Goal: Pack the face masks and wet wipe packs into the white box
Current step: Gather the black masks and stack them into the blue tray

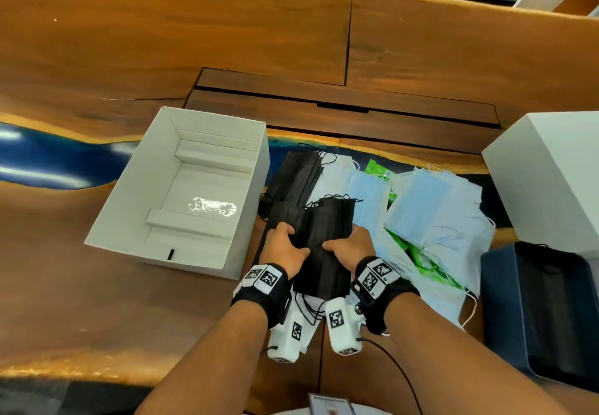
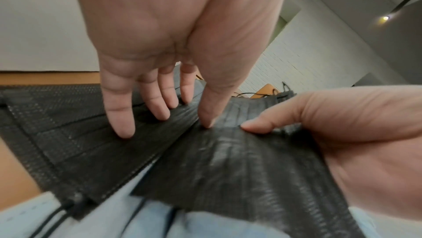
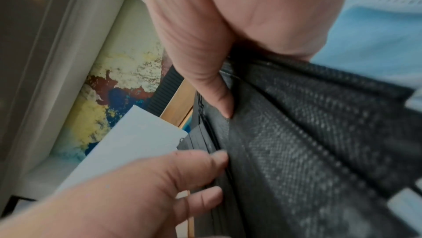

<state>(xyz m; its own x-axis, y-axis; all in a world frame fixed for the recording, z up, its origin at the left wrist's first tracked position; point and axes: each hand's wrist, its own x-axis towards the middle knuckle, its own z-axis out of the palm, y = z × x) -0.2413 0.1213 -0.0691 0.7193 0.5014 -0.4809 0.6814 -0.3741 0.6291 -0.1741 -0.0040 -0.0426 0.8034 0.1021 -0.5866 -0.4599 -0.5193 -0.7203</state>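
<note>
The open white box (image 1: 129, 194) stands on the wooden table to the left, with only its white inserts inside. Right of it lies a heap of black face masks (image 1: 324, 230), light blue face masks (image 1: 421, 204) and green wet wipe packs (image 1: 377, 168). My left hand (image 1: 285, 246) presses its fingers and thumb down on the black masks (image 2: 228, 160). My right hand (image 1: 350, 243) grips the right side of the black stack, thumb on top and fingers hidden beneath. In the right wrist view its thumb (image 3: 219, 97) digs into the black masks (image 3: 297, 142), and the left hand (image 3: 137, 187) touches the stack's edge.
A tall white box lid (image 1: 551, 171) stands at the right edge. Below it sits a dark blue box (image 1: 496, 301) holding more black masks. A dark recessed panel (image 1: 340, 103) runs across the table behind the heap. A card or phone (image 1: 330, 405) lies at the near edge.
</note>
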